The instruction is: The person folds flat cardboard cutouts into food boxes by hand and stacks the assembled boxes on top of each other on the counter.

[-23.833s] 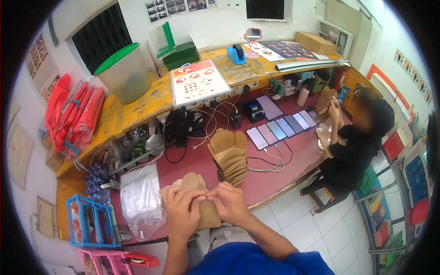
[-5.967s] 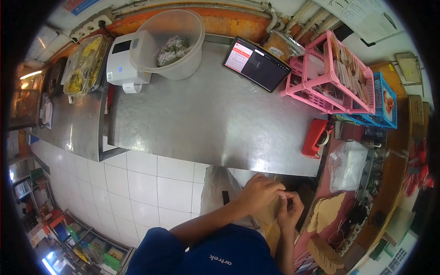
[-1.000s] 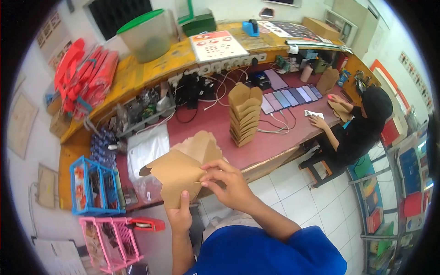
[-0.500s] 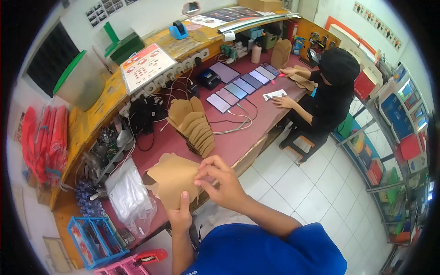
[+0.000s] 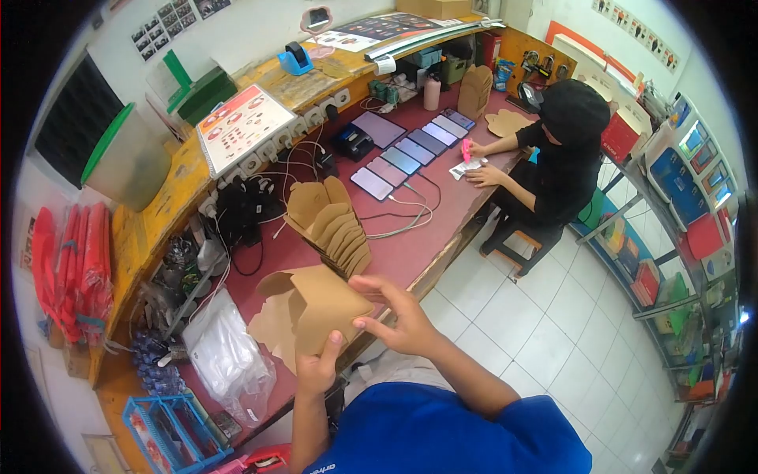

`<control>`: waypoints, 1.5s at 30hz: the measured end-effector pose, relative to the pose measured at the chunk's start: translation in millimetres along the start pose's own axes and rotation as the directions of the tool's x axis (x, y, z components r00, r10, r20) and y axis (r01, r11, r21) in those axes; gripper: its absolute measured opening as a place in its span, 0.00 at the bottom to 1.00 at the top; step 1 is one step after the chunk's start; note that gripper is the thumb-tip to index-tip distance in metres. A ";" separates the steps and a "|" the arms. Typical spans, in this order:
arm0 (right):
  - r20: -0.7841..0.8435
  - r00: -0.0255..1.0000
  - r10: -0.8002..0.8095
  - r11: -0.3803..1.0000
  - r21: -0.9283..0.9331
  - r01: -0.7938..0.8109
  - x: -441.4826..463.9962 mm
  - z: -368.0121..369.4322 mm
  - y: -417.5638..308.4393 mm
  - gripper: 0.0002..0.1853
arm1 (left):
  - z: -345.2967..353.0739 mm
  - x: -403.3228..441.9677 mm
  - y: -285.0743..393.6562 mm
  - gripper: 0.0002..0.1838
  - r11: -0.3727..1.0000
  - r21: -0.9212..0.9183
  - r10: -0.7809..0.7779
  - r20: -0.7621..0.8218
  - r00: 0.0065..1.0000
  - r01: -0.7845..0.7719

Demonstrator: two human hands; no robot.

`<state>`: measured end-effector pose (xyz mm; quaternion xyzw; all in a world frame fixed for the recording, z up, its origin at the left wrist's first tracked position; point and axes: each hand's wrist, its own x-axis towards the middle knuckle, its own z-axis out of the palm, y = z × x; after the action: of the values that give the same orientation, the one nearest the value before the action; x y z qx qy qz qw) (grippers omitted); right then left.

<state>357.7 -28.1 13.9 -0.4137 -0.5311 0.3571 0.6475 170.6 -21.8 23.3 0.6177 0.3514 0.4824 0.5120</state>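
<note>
1. the left hand (image 5: 320, 370) pressed its thumb on the near wall of the angular brown cardboard box (image 5: 330, 310); its other fingers were hidden.
2. the right hand (image 5: 403, 320) had thumb and fingers spread at the right corner.
3. the box was held over the near edge of the dark-red tabletop (image 5: 399, 257), flaps open leftward.
4. beyond stood nested brown cartons (image 5: 333, 225), flat rectangular phones (image 5: 401, 158) and a seated person in black (image 5: 564, 166).

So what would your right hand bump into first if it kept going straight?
Probably the brown box held in the left hand: the right hand is right at its edge, though touching is hard to tell.
</note>
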 end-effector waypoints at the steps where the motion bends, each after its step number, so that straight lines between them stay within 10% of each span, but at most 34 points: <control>1: 0.000 1.000 0.007 1.000 -0.001 -0.007 -3.5 1.1 3.3 0.22 | -5.0 -1.9 -4.1 0.16 1.000 -0.002 -0.007 -0.001 1.000 0.007; 9: 0.058 0.986 0.158 0.967 -0.210 -0.142 -21.3 17.1 8.4 0.16 | -28.0 -7.8 -30.8 0.16 0.972 -0.015 -0.236 -0.002 0.972 0.236; 45: 0.036 0.999 0.005 0.949 -0.316 0.006 -56.8 14.2 11.1 0.15 | -9.7 -33.5 -29.4 0.20 0.971 -0.048 -0.234 0.030 0.972 0.235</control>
<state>333.2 -72.6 -17.2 -0.5053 -0.5931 0.2748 0.5634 153.5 -43.3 -13.1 0.5644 0.4032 0.4200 0.5851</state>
